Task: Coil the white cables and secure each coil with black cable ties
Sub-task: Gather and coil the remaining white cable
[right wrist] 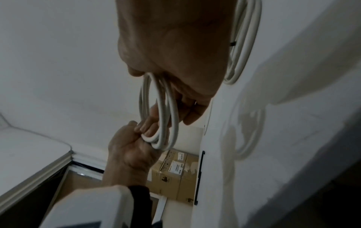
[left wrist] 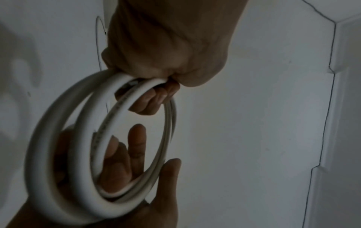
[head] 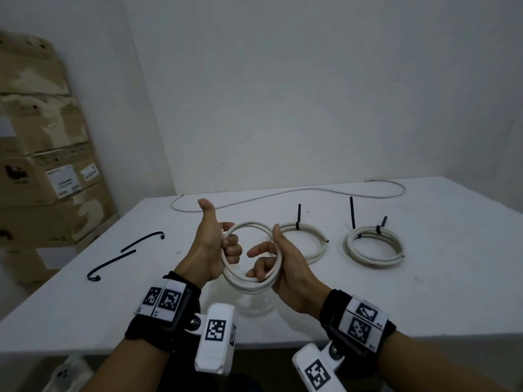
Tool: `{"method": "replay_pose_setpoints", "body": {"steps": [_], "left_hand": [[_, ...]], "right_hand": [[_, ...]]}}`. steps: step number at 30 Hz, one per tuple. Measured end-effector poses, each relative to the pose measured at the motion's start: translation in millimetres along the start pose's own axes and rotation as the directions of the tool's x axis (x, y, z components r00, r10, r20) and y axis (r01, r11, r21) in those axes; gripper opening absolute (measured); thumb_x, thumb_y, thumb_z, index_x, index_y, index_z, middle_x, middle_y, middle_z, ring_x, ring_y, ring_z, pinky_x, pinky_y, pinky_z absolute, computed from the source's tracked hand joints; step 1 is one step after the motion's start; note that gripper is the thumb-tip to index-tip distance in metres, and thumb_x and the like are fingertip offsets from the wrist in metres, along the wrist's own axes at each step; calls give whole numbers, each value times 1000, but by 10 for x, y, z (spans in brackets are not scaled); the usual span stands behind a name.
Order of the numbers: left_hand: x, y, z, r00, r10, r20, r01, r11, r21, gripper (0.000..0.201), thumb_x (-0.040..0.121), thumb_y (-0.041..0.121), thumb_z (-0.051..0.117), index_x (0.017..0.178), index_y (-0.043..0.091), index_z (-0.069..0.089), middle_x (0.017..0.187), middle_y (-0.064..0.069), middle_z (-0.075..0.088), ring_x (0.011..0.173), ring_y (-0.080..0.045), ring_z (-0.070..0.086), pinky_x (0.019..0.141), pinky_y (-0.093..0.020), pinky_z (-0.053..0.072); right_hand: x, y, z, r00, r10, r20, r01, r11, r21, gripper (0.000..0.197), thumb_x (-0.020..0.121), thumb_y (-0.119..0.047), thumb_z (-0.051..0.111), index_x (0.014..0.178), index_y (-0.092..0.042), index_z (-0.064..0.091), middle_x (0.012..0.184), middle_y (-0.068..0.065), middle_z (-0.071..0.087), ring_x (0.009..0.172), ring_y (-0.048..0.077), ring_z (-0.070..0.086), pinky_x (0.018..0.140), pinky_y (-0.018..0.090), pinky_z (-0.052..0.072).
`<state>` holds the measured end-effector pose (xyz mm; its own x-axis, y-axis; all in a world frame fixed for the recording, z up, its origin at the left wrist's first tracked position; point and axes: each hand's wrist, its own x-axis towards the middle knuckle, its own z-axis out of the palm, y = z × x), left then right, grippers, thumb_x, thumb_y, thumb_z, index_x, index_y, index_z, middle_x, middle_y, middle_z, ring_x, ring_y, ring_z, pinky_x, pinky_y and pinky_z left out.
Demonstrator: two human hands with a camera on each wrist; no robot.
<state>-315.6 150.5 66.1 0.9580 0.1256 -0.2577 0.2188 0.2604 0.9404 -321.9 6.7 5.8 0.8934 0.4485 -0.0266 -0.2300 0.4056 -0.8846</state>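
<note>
Both hands, left (head: 210,247) and right (head: 285,267), grip 1 untied white cable coil (head: 249,284) above the table (head: 424,292).

Dim white walls (head: 311,80), white table (head: 424,292), stacked cardboard boxes (head: 42,165) left

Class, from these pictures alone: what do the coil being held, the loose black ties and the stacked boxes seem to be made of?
Held coil: likely smooth plastic-sheathed cable, white with a soft sheen, bending in even loops. Loose black ties: probably matte plastic, thin strips keeping a curve. Stacked boxes: brown cardboard, dull, with torn outer layer and paper labels.
</note>
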Motion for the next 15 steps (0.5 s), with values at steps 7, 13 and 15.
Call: {"method": "replay_pose_setpoints", "body": {"steps": [7,13,15], "left_hand": [[-29,-87,64,999,49,-14,-47,992,114,81,81,81,15,99,8,44,45,2,25,35,-11,21,38,-16,18],[-76,-51,60,999,36,25,-42,964,261,105,69,88,-1,112,8,52,45,0,28,39,-11,22,41,-16,18],[-100,-75,86,998,35,49,-49,948,314,107,67,89,-5,117,12,51,46,-1,30,40,-11,23,42,-17,18]], "right_hand": [[14,67,-31,994,-46,-97,35,993,-116,74,77,-74,30,78,-6,59,43,8,48,48,23,52,56,27,48],[58,-154,-149,894,-444,-68,280,669,-688,38,84,-52,58,113,-29,50,102,5,60,82,11,58,69,19,46],[57,-298,-164,821,-534,200,418,326,-848,33,88,-40,61,118,-30,54,101,-4,59,87,8,58,73,17,46]]}}
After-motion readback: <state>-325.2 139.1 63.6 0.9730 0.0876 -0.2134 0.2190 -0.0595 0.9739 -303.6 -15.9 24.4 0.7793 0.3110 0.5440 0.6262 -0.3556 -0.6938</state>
